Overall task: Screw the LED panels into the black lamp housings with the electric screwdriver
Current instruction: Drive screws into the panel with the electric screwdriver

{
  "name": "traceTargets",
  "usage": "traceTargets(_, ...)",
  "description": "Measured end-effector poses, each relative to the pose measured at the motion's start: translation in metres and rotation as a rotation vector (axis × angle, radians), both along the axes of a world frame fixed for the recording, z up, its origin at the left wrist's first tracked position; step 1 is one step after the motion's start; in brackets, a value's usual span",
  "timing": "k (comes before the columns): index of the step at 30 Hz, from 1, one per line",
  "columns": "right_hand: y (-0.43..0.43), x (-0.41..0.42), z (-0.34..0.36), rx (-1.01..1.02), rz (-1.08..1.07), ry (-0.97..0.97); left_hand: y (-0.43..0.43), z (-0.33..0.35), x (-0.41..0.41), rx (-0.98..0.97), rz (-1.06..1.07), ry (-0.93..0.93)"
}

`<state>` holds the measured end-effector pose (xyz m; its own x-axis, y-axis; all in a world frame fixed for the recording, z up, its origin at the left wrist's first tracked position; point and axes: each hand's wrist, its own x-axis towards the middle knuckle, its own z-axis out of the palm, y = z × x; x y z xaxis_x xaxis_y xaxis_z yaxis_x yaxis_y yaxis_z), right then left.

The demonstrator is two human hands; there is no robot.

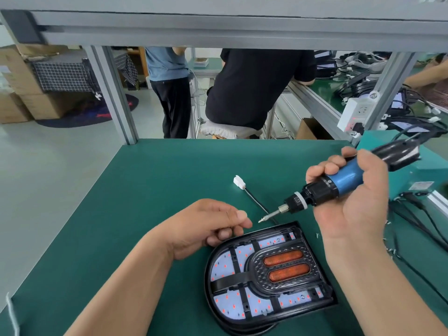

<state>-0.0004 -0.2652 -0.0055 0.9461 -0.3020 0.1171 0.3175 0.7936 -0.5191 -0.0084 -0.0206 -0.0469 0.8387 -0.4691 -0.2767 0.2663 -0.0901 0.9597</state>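
Progress is looking early to middling: the white LED panel dotted with red diodes [224, 263] is already sitting inside the black D-shaped plastic lamp housing [242, 324], which is lying face-up on the green tabletop [169, 178] just in front of you, but the driving is not yet happening. Your right hand [351, 202] is gripping the blue-and-black electric screwdriver [339, 183], fingers [332, 166] wrapped round its barrel, and its silver bit [263, 219] is hanging in the air just beyond the housing's far corner, touching nothing. Your left hand [208, 226] is hovering beside the housing's far edge with its fingers [228, 232] curled and the thumb pressing against the forefinger. You may be pinching a screw there, though it is too small to tell. Whether any screws are already seated in the panel I cannot tell either, so I am judging that most or all of the fastening is still waiting.

Counting what is showing: one housing, with a dark edge beneath it that may be a second; one screwdriver; two orange oval lenses [283, 258] in the housing's middle; and one white plug [239, 181] on a black wire [257, 202] trailing out across the tabletop.
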Motion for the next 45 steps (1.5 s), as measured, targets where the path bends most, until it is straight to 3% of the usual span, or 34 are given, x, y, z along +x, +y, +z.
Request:
traceTargets(4,0.017,-0.018,0.012,-0.166,0.113,-0.091,0.009,0.001,-0.002,0.103,-0.138,-0.055)
traceTargets(10,0.041,-0.032,0.012,-0.359,0.121,-0.160,0.009,0.001,-0.003,0.166,-0.132,-0.084)
traceTargets(26,0.055,-0.040,0.007,-0.478,0.103,-0.238,0.009,0.001,-0.004,0.122,-0.153,-0.095)
traceTargets(35,0.060,-0.051,0.007,-0.574,0.266,-0.454,0.005,0.002,-0.004,0.214,-0.145,-0.175)
traceTargets(45,0.063,-0.052,0.012,-0.576,0.348,-0.385,0.003,0.004,-0.007,0.215,-0.126,-0.189)
